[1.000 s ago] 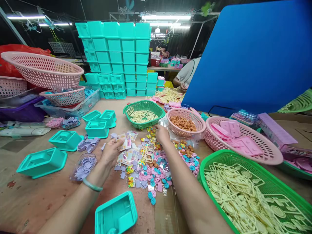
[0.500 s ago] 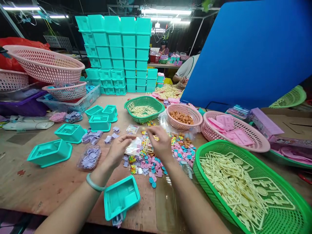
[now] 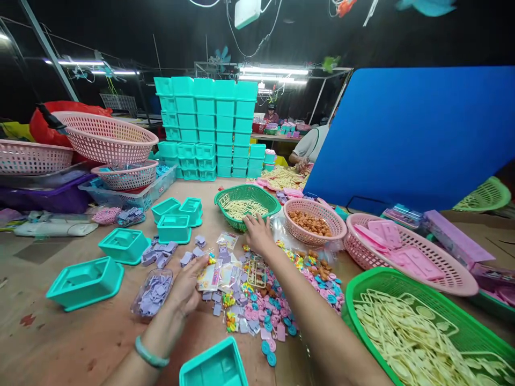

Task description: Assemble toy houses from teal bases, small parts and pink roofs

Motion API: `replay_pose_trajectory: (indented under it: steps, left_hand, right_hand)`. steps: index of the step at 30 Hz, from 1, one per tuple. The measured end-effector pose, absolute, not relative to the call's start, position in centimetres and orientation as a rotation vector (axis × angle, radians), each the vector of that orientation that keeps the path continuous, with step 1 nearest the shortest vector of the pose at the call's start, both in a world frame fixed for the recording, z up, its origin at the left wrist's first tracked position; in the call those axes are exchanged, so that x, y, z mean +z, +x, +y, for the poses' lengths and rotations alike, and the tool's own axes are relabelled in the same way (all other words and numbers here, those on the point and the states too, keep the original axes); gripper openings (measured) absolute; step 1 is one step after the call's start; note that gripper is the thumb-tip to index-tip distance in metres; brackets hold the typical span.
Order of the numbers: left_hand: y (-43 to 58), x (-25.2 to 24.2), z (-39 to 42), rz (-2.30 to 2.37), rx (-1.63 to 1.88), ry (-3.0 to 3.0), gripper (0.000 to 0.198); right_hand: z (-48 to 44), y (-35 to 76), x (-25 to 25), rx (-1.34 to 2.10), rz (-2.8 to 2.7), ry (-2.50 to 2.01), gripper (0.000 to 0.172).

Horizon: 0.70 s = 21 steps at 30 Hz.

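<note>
My left hand point(image 3: 189, 284) pinched sticker sheets point(image 3: 213, 276); my right hand point(image 3: 257, 233) lay spread beside the green basket point(image 3: 245, 201); loose parts point(image 3: 257, 305) remained unsorted.

head camera | sitting up high, looking forward and down | staying close over table point(image 3: 80, 343) | seeing both arms reaching out

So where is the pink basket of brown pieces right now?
Head view, centre-right: the pink basket of brown pieces sits between the small green basket and a larger pink basket, just beyond the right hand.
</note>
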State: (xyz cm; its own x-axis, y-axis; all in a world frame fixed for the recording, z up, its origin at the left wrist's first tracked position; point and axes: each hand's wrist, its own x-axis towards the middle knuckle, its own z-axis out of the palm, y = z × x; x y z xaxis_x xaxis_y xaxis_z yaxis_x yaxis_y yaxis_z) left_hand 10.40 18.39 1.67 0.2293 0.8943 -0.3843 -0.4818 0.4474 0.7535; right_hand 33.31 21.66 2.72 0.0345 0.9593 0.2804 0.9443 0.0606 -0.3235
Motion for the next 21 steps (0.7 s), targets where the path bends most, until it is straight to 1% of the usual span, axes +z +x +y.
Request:
replay_pose_trajectory:
  steps: [2, 4, 7, 9, 12, 14, 16, 19, 21]
  left_hand:
    - [9.6, 1.7, 18.7, 0.946, 1.015, 0.497, 0.013]
    - [9.1, 1.9, 18.9, 0.971, 1.020, 0.442, 0.016]
    - [8.8, 2.3, 18.9, 0.953, 0.995, 0.352, 0.038]
    - [8.9, 2.5, 19.0, 0.911, 0.956, 0.308, 0.048]
    - [9.3, 2.5, 19.3, 0.869, 0.920, 0.276, 0.041]
    - [9.5, 2.3, 19.4, 0.885, 0.907, 0.281, 0.040]
    - [9.6, 2.0, 19.4, 0.900, 0.887, 0.315, 0.048]
    - [9.4, 1.8, 19.1, 0.868, 0.886, 0.416, 0.067]
    - [9.0, 1.8, 18.9, 0.851, 0.897, 0.502, 0.079]
  right_hand:
    - [22.8, 33.9, 2.4, 0.081, -1.963, -1.904, 0.043]
    - [22.5, 34.1, 2.1, 0.124, -2.035, -1.871, 0.035]
    - [21.4, 35.1, 3.0, 0.242, -2.127, -1.791, 0.030]
    - [21.7, 36.7, 4.5, 0.261, -2.008, -1.887, 0.030]
    - [24.3, 39.5, 6.6, 0.178, -1.738, -2.178, 0.037]
    - [26.9, 40.6, 6.8, 0.196, -1.718, -2.322, 0.032]
    - [29.2, 40.5, 6.0, 0.304, -1.757, -2.447, 0.022]
    - [31.4, 39.2, 4.3, 0.481, -1.800, -2.589, 0.029]
    - [31.8, 38.5, 3.7, 0.525, -1.792, -2.617, 0.030]
